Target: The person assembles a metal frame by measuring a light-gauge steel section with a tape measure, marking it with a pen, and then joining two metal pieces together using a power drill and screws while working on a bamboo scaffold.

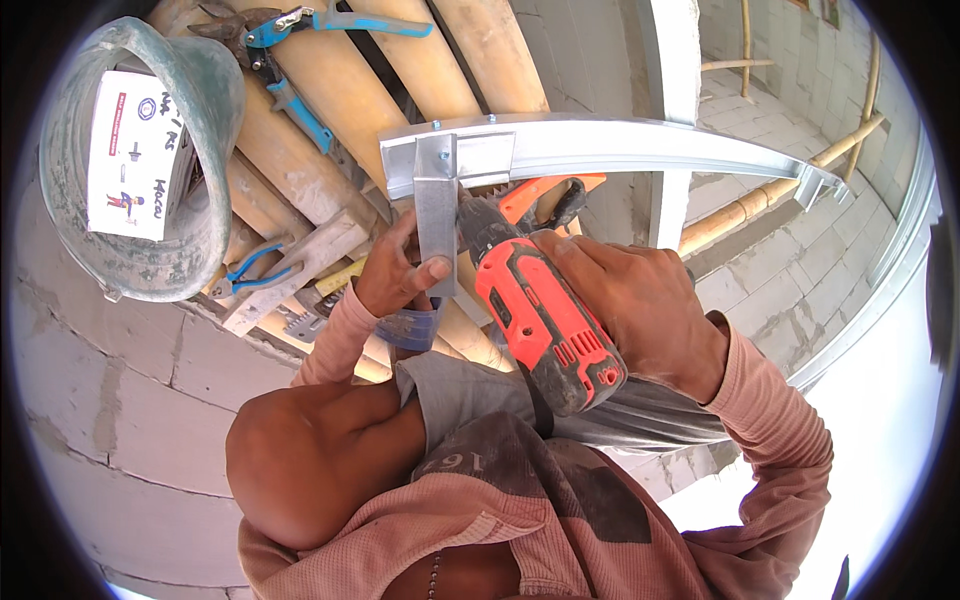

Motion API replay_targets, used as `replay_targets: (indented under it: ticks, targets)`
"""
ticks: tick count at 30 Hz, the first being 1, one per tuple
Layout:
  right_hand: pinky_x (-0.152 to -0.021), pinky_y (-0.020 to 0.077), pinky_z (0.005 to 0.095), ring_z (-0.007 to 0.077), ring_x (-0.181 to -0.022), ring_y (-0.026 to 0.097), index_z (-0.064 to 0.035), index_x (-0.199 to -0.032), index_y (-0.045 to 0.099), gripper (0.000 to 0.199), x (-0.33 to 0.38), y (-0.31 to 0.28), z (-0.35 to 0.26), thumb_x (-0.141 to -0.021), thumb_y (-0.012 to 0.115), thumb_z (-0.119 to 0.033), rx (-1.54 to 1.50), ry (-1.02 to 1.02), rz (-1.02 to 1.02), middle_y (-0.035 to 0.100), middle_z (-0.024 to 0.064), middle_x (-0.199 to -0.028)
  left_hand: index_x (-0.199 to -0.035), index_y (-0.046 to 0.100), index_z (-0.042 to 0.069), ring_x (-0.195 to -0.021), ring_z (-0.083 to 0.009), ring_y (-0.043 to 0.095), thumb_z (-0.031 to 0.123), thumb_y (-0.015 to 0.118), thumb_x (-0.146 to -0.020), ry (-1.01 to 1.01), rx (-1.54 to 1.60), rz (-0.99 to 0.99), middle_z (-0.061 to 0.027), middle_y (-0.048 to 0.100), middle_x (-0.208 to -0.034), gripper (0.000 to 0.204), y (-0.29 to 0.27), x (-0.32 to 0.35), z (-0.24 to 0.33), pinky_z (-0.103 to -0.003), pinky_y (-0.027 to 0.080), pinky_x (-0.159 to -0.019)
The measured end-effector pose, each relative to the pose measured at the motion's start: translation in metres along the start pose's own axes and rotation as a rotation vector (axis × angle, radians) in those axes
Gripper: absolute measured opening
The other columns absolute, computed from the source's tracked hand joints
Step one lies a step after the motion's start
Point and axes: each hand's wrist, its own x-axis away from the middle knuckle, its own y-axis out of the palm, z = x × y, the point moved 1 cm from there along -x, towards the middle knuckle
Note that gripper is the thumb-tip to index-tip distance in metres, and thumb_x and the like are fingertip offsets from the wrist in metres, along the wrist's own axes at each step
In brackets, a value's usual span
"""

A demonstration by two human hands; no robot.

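Note:
My right hand [635,300] is closed around a red and black cordless drill [545,320]. Its chuck points up and left, close against a short upright metal channel [436,215]; the bit's tip is hard to make out. My left hand [395,272] grips the lower part of that channel, thumb across its front. The channel's upper end meets a long silvery metal channel [620,145] that runs off to the right. Small screws show at the joint and along the long channel's top edge.
Bamboo poles [480,50] form the platform ahead. A worn bucket [60,180] at left holds a white printed box [135,150]. Blue-handled locking pliers [350,22], blue pliers [255,270] and an orange-handled saw [545,190] lie around. Block walls [130,420] stand about.

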Motion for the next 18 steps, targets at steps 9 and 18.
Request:
replay_targets:
  ticks: [9,18]
  targets:
    - [-0.065,0.0557,0.0474,0.0395,-0.083,0.072,-0.0023,-0.13,0.054,0.056,-0.002,0.0,0.003,-0.084,0.073,-0.029,-0.044,-0.015,0.05,0.072,0.0163,-0.102,-0.15,0.041,-0.003,-0.115,-0.0191,0.059,0.066,0.081,-0.077,0.045,-0.034,0.026,-0.0122,0.059,-0.128,0.107,-0.001,-0.002,-0.001,-0.036,0.05,-0.098]
    - [-0.068,0.059,0.0442,0.0353,-0.09,0.072,-0.0021,-0.129,0.054,0.055,-0.003,0.004,0.0,-0.085,0.072,-0.028,0.024,-0.034,0.129,0.072,0.0131,-0.101,-0.147,0.043,-0.001,-0.106,-0.0173,0.061,0.065,0.082,-0.077,-0.02,-0.053,-0.019,-0.0091,0.062,-0.119,0.104,-0.005,-0.003,0.001,-0.033,0.053,-0.089]
